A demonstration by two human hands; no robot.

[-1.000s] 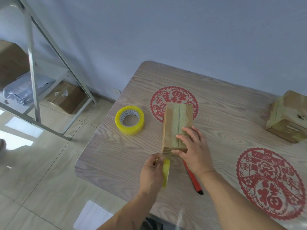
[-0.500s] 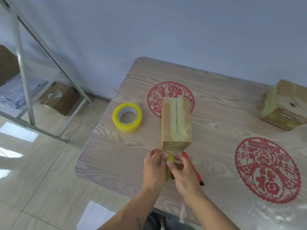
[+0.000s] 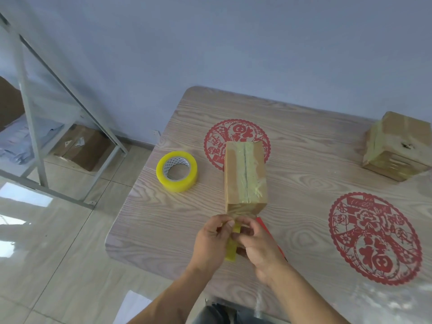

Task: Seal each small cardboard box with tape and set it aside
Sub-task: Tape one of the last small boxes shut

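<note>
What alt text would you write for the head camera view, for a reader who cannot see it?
Two hands, left hand and right hand, hold a yellow tape roll at the near end of a taped cardboard box on a wood-grain table. A second tape roll lies left of the box, and another box sits at far right.

Right hand [image 3: 258, 244] had come off the top of the cardboard box [image 3: 244, 174] and dropped to its 6 o'clock end. There it met the left hand [image 3: 211, 240] at the yellow tape roll [image 3: 232, 244]. Both hands now pinched at the roll, fingers curled, just clear of the box's near face.
</note>
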